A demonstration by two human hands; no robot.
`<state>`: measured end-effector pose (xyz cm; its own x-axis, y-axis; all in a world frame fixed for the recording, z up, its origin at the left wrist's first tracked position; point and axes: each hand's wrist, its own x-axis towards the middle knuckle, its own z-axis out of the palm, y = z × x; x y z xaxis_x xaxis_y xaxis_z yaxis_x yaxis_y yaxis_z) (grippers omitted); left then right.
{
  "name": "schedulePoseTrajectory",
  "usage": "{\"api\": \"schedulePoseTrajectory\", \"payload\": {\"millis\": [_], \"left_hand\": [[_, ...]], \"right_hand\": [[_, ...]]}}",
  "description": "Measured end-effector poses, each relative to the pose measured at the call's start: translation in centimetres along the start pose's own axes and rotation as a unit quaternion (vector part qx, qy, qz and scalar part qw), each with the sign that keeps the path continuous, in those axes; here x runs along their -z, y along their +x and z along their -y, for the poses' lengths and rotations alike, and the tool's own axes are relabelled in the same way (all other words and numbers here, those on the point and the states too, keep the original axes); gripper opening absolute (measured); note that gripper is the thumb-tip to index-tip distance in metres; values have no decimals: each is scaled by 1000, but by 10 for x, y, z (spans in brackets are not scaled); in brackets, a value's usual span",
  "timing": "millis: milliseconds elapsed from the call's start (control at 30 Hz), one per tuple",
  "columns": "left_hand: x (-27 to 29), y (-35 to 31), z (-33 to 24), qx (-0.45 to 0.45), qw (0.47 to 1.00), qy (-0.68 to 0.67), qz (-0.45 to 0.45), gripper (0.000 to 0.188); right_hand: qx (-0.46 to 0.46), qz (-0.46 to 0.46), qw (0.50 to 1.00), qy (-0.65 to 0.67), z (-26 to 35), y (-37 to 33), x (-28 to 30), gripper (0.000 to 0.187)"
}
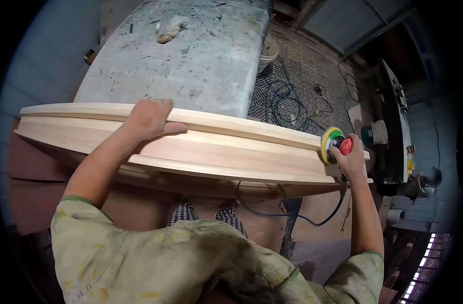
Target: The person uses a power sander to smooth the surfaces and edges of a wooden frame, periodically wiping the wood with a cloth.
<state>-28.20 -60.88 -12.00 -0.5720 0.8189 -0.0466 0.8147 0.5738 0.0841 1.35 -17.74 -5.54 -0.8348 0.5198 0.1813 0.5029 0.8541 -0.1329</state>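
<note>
A long pale wooden panel (216, 152) with raised moulded edges lies across in front of me, resting on the near end of a grey table. My left hand (151, 120) grips its far raised edge, fingers over the top and thumb along the inner side. Near the panel's right end, my right hand (350, 157) is wrapped round a round air sander (335, 144) with a red top and a yellow-and-green pad. The sander is tilted, its pad edge by the far moulding; whether the pad touches the wood I cannot tell. A dark hose (326, 219) trails from below it.
The stained grey table (211, 61) carries a small crumpled lump (169, 33). Beyond its right side stand a white bucket (267, 53) and a coiled hose (284, 96) on a patterned mat. A dark bench (393, 121) runs along the right. Brown sheets (135, 207) cover the floor near me.
</note>
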Motion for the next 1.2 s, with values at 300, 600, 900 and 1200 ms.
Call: {"api": "schedulePoseTrajectory", "payload": {"millis": [300, 600, 900, 1200], "left_hand": [[-4, 16, -24, -12, 999, -30, -20, 69], [-1, 17, -27, -6, 999, -37, 16, 70], [2, 18, -27, -16, 999, -37, 13, 78], [-2, 14, -20, -11, 999, -42, 20, 76]], "right_hand": [[176, 226, 957, 44, 226, 73, -15, 64], [144, 276, 950, 34, 202, 55, 1, 64], [119, 339, 933, 1, 210, 51, 22, 61], [123, 357, 925, -25, 223, 54, 28, 60]]}}
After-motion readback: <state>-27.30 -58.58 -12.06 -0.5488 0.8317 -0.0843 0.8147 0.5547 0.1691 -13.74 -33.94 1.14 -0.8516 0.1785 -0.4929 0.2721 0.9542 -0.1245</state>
